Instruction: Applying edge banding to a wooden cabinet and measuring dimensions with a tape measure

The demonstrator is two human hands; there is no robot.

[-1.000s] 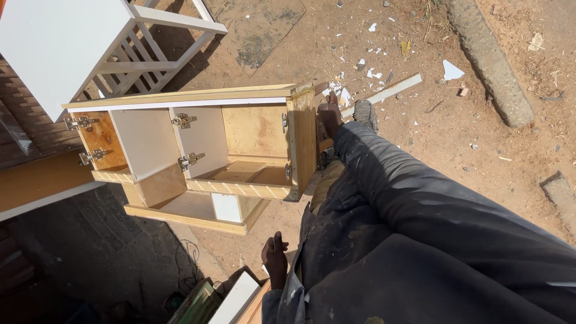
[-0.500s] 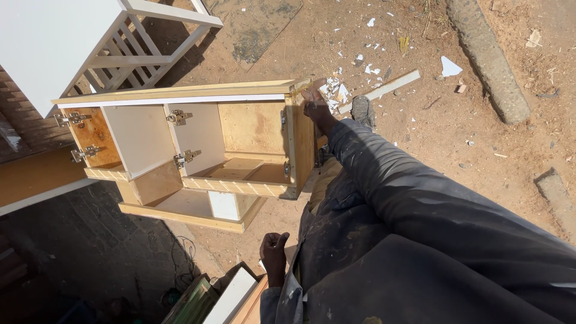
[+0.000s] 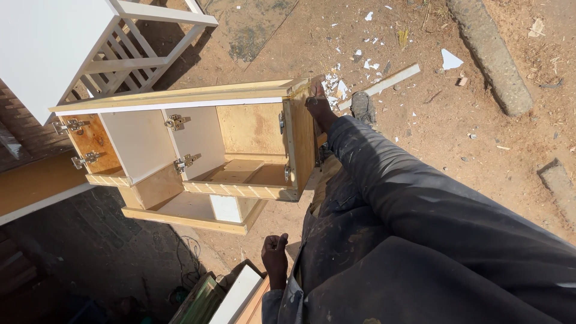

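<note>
A plywood cabinet carcass [image 3: 252,129] lies on its side on the dirt, its open face toward me, with white inner panels and metal hinges [image 3: 182,162]. My right hand [image 3: 316,103] reaches out on a dark sleeve and grips the cabinet's far right corner, fingers wrapped over its edge. My left hand [image 3: 275,252] hangs low by my body, curled into a fist with nothing visible in it, just above a white-edged board [image 3: 237,295]. My shoe [image 3: 362,107] stands right of the cabinet.
A white slatted frame [image 3: 120,54] stands at the upper left. A wooden beam [image 3: 36,183] runs along the left edge. Wood scraps, a white strip [image 3: 384,84] and white chips litter the ground beyond the cabinet. A concrete kerb [image 3: 492,54] lies at the upper right.
My right hand has shifted slightly up along the cabinet's corner and keeps its grip. The cabinet and my left hand have hardly moved.
</note>
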